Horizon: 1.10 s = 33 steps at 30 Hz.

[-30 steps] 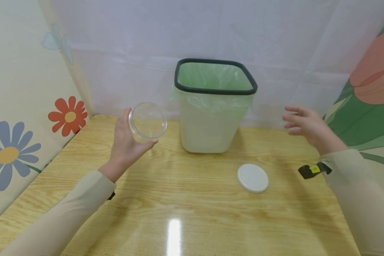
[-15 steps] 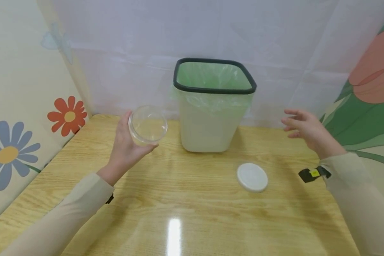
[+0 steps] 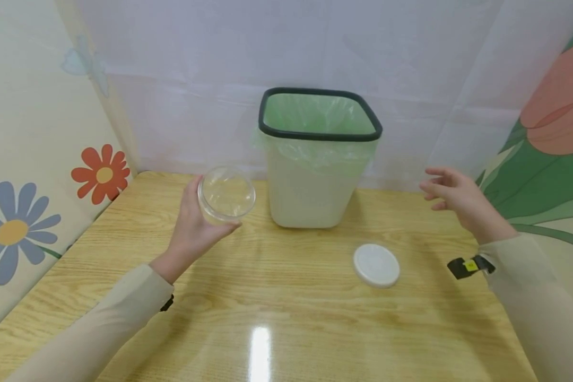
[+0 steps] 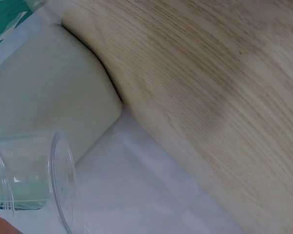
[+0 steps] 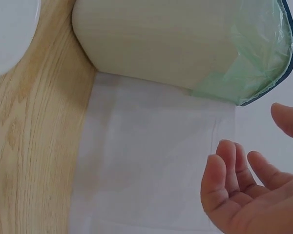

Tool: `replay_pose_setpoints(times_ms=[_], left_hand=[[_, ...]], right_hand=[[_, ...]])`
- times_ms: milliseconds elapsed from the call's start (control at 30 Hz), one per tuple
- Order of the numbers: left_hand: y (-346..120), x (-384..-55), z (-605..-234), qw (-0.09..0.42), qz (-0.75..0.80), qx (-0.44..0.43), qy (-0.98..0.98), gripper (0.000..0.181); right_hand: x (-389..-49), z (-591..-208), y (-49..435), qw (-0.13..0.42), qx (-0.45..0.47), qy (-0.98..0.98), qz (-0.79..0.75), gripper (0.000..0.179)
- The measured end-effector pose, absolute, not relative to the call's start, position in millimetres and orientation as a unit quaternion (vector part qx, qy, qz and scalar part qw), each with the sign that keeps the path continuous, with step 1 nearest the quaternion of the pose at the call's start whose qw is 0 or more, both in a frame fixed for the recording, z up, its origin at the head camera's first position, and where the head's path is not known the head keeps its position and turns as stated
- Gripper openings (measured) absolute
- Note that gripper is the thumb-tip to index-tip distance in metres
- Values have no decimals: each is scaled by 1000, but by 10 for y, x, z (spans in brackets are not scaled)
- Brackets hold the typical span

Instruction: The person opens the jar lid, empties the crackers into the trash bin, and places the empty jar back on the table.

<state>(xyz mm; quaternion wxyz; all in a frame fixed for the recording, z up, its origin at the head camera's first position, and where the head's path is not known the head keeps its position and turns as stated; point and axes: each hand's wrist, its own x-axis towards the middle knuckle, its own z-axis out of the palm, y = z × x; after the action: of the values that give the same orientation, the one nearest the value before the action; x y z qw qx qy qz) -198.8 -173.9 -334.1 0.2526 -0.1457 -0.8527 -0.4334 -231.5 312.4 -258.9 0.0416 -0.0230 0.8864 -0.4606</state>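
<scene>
My left hand (image 3: 191, 228) grips a clear plastic jar (image 3: 227, 192) by its side, thumb below and fingers on the left. Its round end faces me and it is held above the table; I make out nothing inside. The left wrist view shows the jar (image 4: 29, 170) at lower left with its see-through wall. My right hand (image 3: 463, 201) hovers at the right with loosely bent fingers and holds nothing; in the right wrist view the hand (image 5: 254, 195) is palm up. A round white lid (image 3: 376, 265) lies flat on the table between the hands.
A pale bin (image 3: 310, 183) with a dark rim and a green bag liner stands at the table's back, against a white cloth (image 3: 210, 63). Flower-patterned sheets (image 3: 24, 132) hang at both sides. The wooden table (image 3: 315, 329) has a bright reflection near its front.
The left hand and jar have come down a little and shifted slightly right. My right hand has dipped slightly, its fingers a bit more bent. Lid and bin stay put.
</scene>
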Motion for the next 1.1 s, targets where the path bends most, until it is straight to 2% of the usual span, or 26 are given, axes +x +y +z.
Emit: replay_pose_setpoints(times_ms=[800, 1100], left_hand=[[-1679, -1840, -3436, 142, -506, -69, -848, 118], [-1652, -1805, -3470, 117, -517, -57, -846, 116]], right_hand=[[-2208, -2708, 3047, -20, -55, 912, -405, 64], [-2165, -2740, 2997, -43, -67, 923, -378, 63]])
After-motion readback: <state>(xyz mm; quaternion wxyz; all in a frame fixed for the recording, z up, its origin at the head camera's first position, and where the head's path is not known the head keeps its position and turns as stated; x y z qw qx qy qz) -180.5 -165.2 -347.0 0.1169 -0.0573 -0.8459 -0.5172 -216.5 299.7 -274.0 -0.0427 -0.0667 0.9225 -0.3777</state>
